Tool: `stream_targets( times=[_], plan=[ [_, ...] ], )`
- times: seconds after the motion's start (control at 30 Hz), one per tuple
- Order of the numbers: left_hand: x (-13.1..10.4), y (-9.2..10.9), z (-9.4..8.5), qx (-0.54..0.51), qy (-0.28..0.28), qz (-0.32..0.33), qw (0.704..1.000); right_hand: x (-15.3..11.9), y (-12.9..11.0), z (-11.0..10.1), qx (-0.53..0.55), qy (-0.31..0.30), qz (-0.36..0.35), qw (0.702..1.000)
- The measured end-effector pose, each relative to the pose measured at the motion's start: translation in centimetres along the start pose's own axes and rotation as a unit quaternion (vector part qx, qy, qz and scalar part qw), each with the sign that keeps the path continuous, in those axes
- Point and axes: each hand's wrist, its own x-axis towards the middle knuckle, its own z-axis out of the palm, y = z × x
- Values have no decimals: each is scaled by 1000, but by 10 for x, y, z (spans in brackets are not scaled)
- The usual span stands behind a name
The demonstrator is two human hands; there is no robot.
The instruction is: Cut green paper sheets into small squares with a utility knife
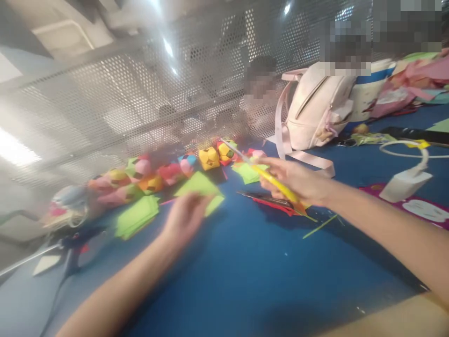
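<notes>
My left hand (184, 217) grips a light green paper sheet (199, 187) just above the blue table (245, 271). My right hand (298, 180) is closed around yellow-handled scissors (277, 185) whose blades point up and left toward the row of folded paper balls (210, 158). Below the right hand lie red and dark paper scraps (277, 203) and a thin green paper strip (319, 226). The picture is blurred by motion.
A stack of green paper (136, 216) lies left of my left hand, more green sheets (247, 172) by the balls. A pink backpack (315, 110), a white charger with cable (405, 183) and a perforated metal screen (157, 93) stand behind. People sit beyond the screen.
</notes>
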Motion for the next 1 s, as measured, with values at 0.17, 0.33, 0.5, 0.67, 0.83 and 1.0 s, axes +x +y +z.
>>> stream_targets(
  times=[0.17, 0.33, 0.5, 0.67, 0.83, 1.0],
  plan=[
    [-3, 2, 1, -53, -27, -10, 998, -17, 1, 57, -3, -20, -29, 999],
    [-2, -6, -9, -34, -19, 15, 999, -28, 5, 74, -51, 7, -5, 999],
    [-4, -10, -12, -32, -41, 16, 999, -30, 8, 75, -96, 22, -5, 995],
    [-3, -12, -12, -92, -19, -17, 995, -29, 13, 75, -95, 26, -32, 995],
    [-4, -16, -12, -102, -26, -19, 994, -28, 18, 77, -90, 32, -43, 994],
    [-4, -20, -12, -112, -31, -27, 993, -27, 20, 77, -108, 39, -55, 992]
  ],
)
